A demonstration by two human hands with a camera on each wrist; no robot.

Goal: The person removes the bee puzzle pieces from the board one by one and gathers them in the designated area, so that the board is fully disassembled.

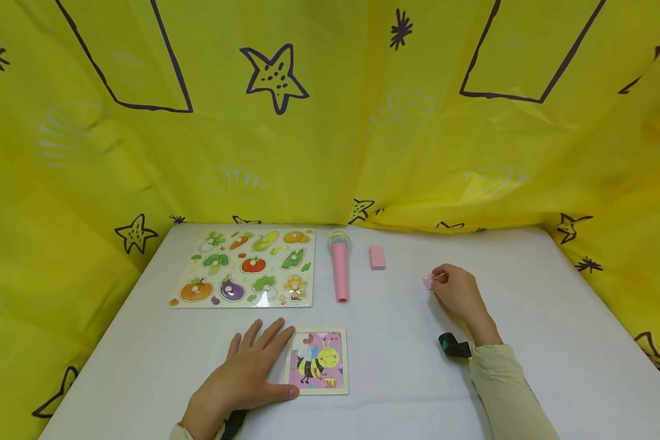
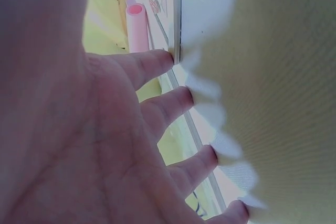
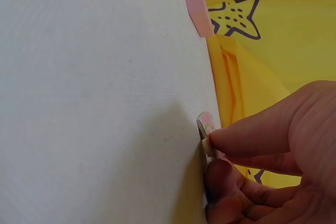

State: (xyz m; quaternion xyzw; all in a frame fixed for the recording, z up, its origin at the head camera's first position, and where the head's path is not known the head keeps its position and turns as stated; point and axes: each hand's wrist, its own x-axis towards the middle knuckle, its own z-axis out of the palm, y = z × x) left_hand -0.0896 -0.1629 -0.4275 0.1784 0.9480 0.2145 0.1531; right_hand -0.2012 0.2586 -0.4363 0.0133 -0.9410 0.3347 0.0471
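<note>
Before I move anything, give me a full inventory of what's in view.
vegetable puzzle: 1, cream with multicoloured pieces, far left of table
microphone: 1, pink with silvery head, right of vegetable puzzle
block: 1, pink, right of microphone
small piece: 1, mostly pink, in right hand's fingertips
bee puzzle: 1, pink and yellow in pale frame, near middle
table: 1, white, under everything
backdrop: 1, yellow with dark drawings, behind and beside table
wrist gear: 2, black, one by each wrist
sleeves: 2, pale, on forearms
left hand: 1, bare, beside bee puzzle, fingers spread
right hand: 1, bare, pinching small piece
</note>
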